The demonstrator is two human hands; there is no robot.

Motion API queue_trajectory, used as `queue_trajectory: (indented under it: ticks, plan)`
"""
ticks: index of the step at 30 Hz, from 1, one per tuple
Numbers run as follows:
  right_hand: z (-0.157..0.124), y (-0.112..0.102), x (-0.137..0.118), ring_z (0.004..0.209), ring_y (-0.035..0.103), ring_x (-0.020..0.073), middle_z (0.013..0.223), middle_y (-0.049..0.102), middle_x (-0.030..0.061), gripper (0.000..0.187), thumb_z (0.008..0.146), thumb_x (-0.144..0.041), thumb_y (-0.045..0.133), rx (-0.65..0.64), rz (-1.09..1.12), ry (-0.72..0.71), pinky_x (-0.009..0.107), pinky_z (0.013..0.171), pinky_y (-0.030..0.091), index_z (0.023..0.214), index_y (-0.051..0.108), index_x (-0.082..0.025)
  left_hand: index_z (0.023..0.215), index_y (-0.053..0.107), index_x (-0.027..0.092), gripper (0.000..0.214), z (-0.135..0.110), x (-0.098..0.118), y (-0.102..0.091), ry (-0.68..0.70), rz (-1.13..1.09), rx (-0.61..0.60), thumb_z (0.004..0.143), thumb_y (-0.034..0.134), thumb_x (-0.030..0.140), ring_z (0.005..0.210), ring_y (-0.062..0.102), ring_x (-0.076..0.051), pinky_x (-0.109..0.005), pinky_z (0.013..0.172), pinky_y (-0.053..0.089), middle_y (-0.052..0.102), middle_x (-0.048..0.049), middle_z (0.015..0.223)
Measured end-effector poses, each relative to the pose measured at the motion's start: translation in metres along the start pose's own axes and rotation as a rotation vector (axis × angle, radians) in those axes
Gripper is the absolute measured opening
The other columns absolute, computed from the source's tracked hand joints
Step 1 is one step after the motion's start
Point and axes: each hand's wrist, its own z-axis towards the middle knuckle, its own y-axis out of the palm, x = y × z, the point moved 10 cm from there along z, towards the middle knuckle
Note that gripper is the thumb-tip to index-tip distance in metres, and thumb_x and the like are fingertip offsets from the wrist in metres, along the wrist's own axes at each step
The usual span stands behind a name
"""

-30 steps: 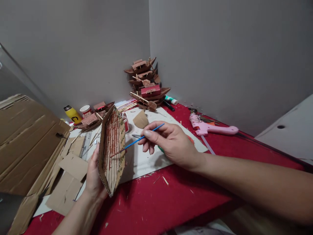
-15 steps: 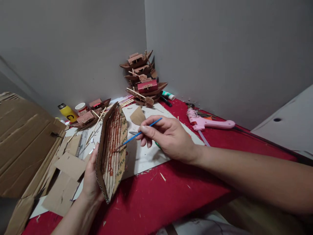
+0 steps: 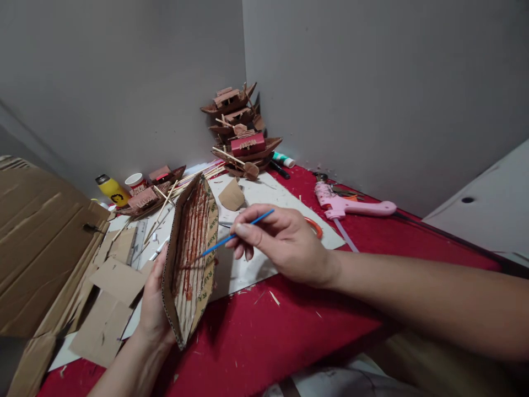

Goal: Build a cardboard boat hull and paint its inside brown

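Note:
A cardboard boat hull is tilted up in my left hand, whose fingers are mostly hidden behind it. Reddish-brown paint streaks its corrugated inner floor, while the lower end shows barer cardboard. Between thumb and fingers my right hand pinches a thin blue paintbrush. The brush tip touches the inside of the hull near its left wall. Behind my right hand lie scissors, with part of an orange handle showing. A small cut cardboard piece rests on the white sheet beyond the hull.
Finished model boats are stacked in the corner. More stand at left beside a yellow bottle and a paper cup. A pink glue gun lies at right, its cable trailing. Cardboard pieces and a large carton fill the left.
The brush tip has moved slightly left and down inside the hull, with my right hand shifting a little lower. More of the orange scissor handle shows now.

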Motion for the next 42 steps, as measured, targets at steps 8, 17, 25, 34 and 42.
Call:
queue_trajectory:
  ticks: [8,17,25,34,42]
  plan:
    - [-0.004,0.003,-0.008,0.058,0.065,0.0096,0.071,0.066,0.0025,0.014,0.087,-0.027,0.059,-0.037,-0.161,-0.105,0.02,0.053,0.054,0.085,0.058,-0.014,0.122,0.059,0.019,0.039,-0.001,-0.001,0.005,-0.017,-0.015,-0.048,0.084,0.056,0.029,0.068,0.071,-0.023,-0.035,0.066,0.059,0.074,-0.0054,0.077]
    - [-0.012,0.022,0.003,0.054,0.063,0.009,0.07,0.067,0.0035,0.022,0.087,-0.036,0.058,-0.177,-0.062,0.06,0.02,0.051,0.053,0.083,0.055,-0.014,0.117,0.062,0.019,0.034,-0.001,0.0,0.007,-0.013,-0.031,-0.055,0.085,0.055,0.028,0.073,0.071,-0.023,-0.034,0.068,0.059,0.075,-0.0039,0.082]
    - [-0.006,0.003,-0.012,0.056,0.063,0.0097,0.068,0.064,0.0018,0.018,0.087,-0.032,0.059,-0.054,-0.183,-0.077,0.02,0.052,0.054,0.083,0.056,-0.014,0.122,0.059,0.018,0.037,-0.002,0.0,0.005,-0.02,-0.017,-0.021,0.087,0.051,0.026,0.069,0.072,-0.024,-0.037,0.068,0.059,0.074,-0.0053,0.076]
    - [-0.014,0.019,-0.012,0.055,0.064,0.011,0.068,0.064,0.0034,0.011,0.089,-0.024,0.054,-0.182,-0.185,-0.055,0.021,0.051,0.054,0.084,0.055,-0.014,0.12,0.061,0.02,0.035,0.0,0.004,0.003,0.027,-0.037,-0.018,0.086,0.053,0.023,0.084,0.071,-0.023,-0.034,0.076,0.058,0.075,-0.0046,0.094]
    - [-0.009,0.016,-0.005,0.055,0.063,0.0095,0.069,0.063,0.0022,0.015,0.088,-0.029,0.056,-0.175,-0.163,0.018,0.019,0.05,0.052,0.083,0.054,-0.015,0.121,0.06,0.021,0.036,-0.001,0.001,0.006,0.003,-0.057,-0.042,0.085,0.055,0.025,0.083,0.07,-0.023,-0.034,0.075,0.058,0.074,-0.0047,0.095]
